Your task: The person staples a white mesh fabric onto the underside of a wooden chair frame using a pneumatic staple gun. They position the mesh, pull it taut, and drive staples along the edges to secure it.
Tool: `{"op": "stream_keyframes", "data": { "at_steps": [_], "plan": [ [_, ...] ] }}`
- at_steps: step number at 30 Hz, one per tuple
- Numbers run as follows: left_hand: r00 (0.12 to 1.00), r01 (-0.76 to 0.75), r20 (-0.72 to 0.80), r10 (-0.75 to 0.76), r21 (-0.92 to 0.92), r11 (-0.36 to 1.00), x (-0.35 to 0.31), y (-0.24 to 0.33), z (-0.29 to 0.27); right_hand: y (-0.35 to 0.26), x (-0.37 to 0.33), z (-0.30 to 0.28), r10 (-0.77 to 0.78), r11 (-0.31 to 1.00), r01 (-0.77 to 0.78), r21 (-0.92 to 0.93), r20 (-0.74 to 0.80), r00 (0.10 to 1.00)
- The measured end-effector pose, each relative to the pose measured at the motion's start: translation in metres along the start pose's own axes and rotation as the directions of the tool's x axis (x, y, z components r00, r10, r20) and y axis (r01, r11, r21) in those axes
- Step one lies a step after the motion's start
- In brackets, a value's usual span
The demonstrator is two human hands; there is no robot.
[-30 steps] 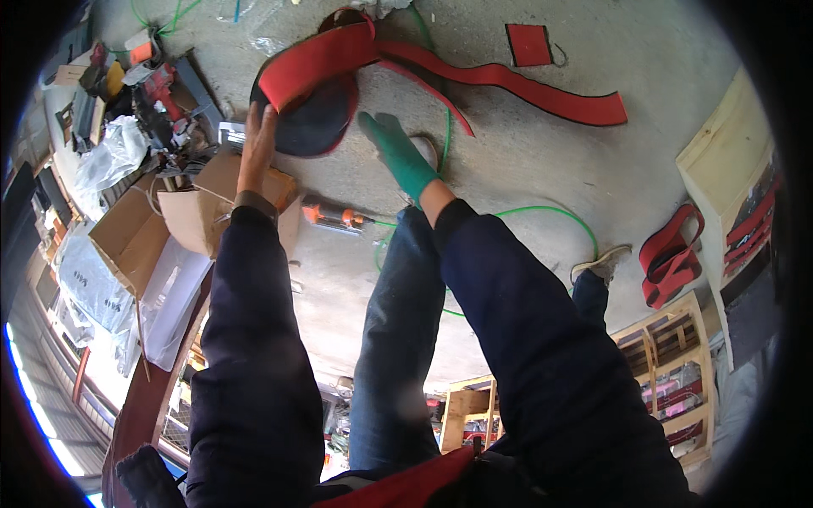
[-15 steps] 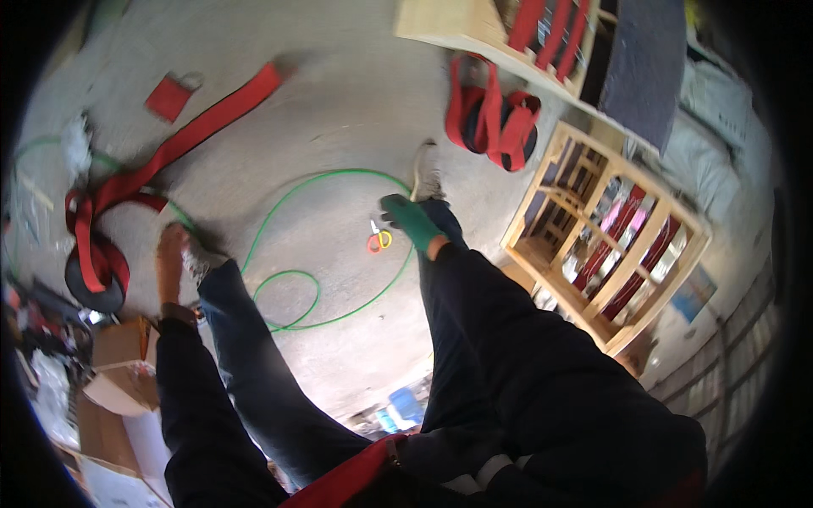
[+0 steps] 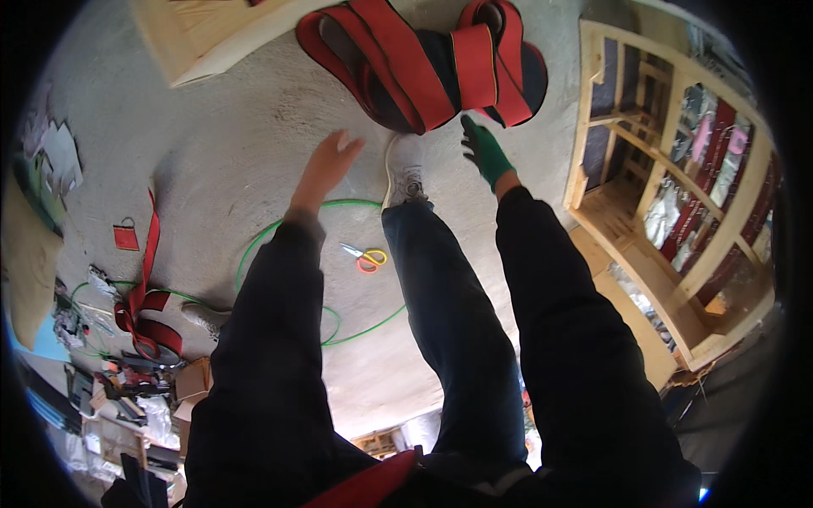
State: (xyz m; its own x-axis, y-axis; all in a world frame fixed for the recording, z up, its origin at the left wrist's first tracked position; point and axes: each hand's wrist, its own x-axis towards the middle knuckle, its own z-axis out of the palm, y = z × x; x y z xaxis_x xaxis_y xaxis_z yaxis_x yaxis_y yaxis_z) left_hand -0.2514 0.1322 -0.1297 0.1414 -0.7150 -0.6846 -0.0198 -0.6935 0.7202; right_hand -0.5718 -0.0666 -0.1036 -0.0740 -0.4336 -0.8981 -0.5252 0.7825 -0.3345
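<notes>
Two loosely coiled rolls of wide red webbing (image 3: 474,68) with black edges lie on the floor at the far middle. My right hand (image 3: 486,154), in a green glove, reaches to their near edge with fingers stretched out; whether it touches the webbing I cannot tell. Bare and slightly blurred, my left hand (image 3: 327,169) hovers above the floor just short of the left roll, its fingers apart and nothing in them. Scissors (image 3: 366,258) with red and yellow handles lie between my forearms. Around them loops a thin green cord (image 3: 364,320), partly hidden by my left sleeve.
A wooden frame (image 3: 584,110) with dark red straps stands at the right. Another pale wooden piece (image 3: 207,42) is at the far left. More red webbing (image 3: 151,245) and a small red square (image 3: 125,238) lie at the left, near a cluttered heap with a cardboard box (image 3: 193,381).
My left hand has left the webbing on the left and come across toward the far rolls. My right hand has moved forward, away from the scissors. The view has turned right, nearer the rolls.
</notes>
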Motion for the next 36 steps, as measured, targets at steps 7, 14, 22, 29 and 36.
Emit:
{"op": "stream_keyframes", "data": {
  "at_steps": [7, 14, 22, 29, 36],
  "plan": [
    [1.0, 0.007, 0.023, 0.001, -0.308, 0.951, 0.104, 0.088, 0.016, -0.048, 0.071, 0.046, -0.539, 0.705, 0.436, 0.559, 0.023, 0.842],
    [0.93, -0.35, -0.249, 0.272, -0.37, 0.861, 0.121, 0.061, 0.031, -0.034, 0.067, 0.054, -0.543, 0.792, 0.477, 0.381, 0.083, 0.836],
    [0.842, -0.196, -0.522, -0.14, -0.537, 0.821, -0.104, -0.029, -0.065, 0.005, -0.042, 0.193, -0.251, 0.958, 0.184, 0.219, 0.336, 0.908],
    [0.735, -0.241, -0.546, -0.401, -0.764, 0.599, -0.319, -0.149, -0.209, 0.082, -0.187, 0.437, -0.2, 0.976, 0.212, 0.047, 0.578, 0.791],
    [0.461, -0.258, -0.693, -0.555, -0.703, 0.663, -0.552, -0.287, -0.336, 0.173, -0.379, 0.676, -0.191, 0.927, 0.373, -0.036, 0.811, 0.553]
  ]
}}
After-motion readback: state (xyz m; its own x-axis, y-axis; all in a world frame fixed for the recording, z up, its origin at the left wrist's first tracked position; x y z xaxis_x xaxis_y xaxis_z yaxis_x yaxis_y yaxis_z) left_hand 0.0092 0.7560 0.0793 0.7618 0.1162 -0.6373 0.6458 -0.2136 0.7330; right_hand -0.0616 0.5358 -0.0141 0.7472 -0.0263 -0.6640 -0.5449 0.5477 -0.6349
